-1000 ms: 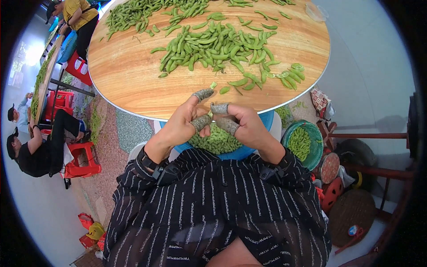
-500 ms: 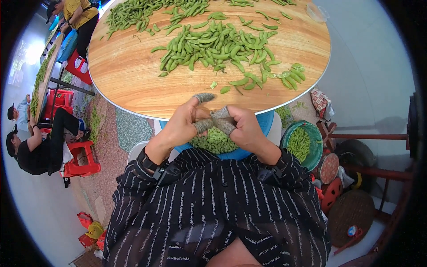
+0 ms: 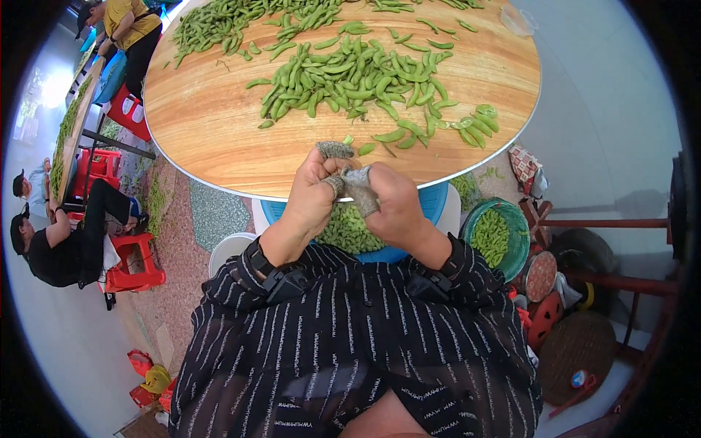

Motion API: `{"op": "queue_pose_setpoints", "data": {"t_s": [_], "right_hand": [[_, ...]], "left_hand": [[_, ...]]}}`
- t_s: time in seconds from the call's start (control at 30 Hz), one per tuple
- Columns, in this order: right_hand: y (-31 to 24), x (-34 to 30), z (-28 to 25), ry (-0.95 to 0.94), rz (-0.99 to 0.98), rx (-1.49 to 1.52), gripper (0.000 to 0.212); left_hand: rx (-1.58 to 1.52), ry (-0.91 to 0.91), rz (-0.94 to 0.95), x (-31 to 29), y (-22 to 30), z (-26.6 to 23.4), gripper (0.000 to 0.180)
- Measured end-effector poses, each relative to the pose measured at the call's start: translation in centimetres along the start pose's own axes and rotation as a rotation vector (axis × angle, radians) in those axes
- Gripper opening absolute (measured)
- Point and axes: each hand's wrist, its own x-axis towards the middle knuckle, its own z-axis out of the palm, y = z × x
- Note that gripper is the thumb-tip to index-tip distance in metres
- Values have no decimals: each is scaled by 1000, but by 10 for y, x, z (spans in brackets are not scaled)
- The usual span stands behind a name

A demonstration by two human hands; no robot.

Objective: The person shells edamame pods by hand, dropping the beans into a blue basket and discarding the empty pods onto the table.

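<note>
Two hands meet above the near edge of a round, wood-grained surface (image 3: pixel 197 131), with grey covers (image 3: pixel 336 150) on some of their digits. The left hand (image 3: pixel 310 186) has its fingers bent, and the right hand (image 3: pixel 398 201) is curled inward, its covered digits just beside or touching the left's. I cannot tell how tightly either set of fingers is closed, nor whether a pod sits between them. Beyond the hands, a pile of green pods (image 3: pixel 350 77) lies mid-surface, a few strays spread to its right; a larger heap (image 3: pixel 212 36) lies near the far left edge. Below the hands, a blue basin (image 3: pixel 438 208), partly under the surface, holds small green pieces (image 3: pixel 350 232). Right of it on the floor stands a green basket (image 3: pixel 523 237) with more green produce (image 3: pixel 491 235); a white bucket (image 3: pixel 228 250) stands left of the basin.
</note>
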Motion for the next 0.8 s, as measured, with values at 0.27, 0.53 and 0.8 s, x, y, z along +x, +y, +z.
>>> {"op": "queue_pose_setpoints", "data": {"t_s": [0.27,0.53,0.8], "right_hand": [[43,11,-70,4,326,-434,13],[43,21,-13,-137,13,-459,7],[64,12,-50,-79,-1,-520,8]], "left_hand": [[916,-224,54,-5,25,-3,27],[1578,23,368,54,21,-9,20],[1423,-415,388,-3,26,1,15]]}}
